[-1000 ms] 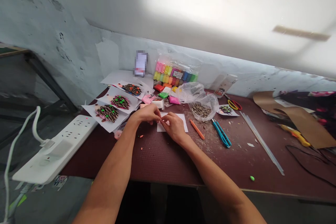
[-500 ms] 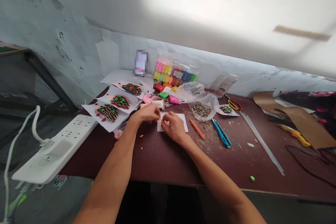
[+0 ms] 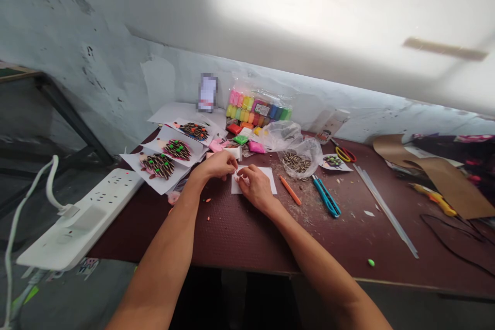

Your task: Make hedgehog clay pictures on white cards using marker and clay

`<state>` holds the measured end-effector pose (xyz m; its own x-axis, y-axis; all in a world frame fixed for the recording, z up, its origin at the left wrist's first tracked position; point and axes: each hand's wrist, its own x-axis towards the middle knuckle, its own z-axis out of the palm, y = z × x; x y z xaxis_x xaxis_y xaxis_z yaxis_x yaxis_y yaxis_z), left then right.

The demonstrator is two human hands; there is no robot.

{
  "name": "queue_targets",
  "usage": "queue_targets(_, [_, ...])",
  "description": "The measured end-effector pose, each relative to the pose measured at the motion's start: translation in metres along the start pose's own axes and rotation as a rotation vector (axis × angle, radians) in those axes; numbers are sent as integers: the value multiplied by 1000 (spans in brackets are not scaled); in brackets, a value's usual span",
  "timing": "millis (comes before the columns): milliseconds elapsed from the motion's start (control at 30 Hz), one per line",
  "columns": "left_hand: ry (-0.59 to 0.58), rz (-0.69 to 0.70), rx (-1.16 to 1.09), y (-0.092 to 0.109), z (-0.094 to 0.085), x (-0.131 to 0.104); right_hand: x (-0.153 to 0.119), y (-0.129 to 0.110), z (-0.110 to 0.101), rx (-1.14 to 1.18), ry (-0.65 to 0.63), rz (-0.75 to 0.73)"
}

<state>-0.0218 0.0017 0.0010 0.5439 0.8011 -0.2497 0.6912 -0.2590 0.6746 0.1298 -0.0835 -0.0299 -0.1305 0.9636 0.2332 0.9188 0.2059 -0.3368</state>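
Left hand (image 3: 221, 166) bent at left edge of white paper square (image 3: 269, 171), right hand (image 3: 257, 184) curled over it, fingertips near each other; grip of both too small to tell; pale pink bit (image 3: 246, 180) at right fingertips, over paper; orange stick (image 3: 291, 191) to the right

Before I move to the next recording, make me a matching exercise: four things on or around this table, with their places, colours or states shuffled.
Things:
1. Power strip
2. White paper
3. Scissors
4. Plastic bag

Places, colours, states:
A. Yellow and red
B. Partly hidden by the right hand
C. Holding small brownish pieces
D. Along the table's left side

Pairs: 1-D, 2-B, 3-A, 4-C
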Motion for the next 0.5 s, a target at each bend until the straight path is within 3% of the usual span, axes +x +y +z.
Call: queue_targets(500, [199,11,2,6,-2,1,1,0,0,41,3,10])
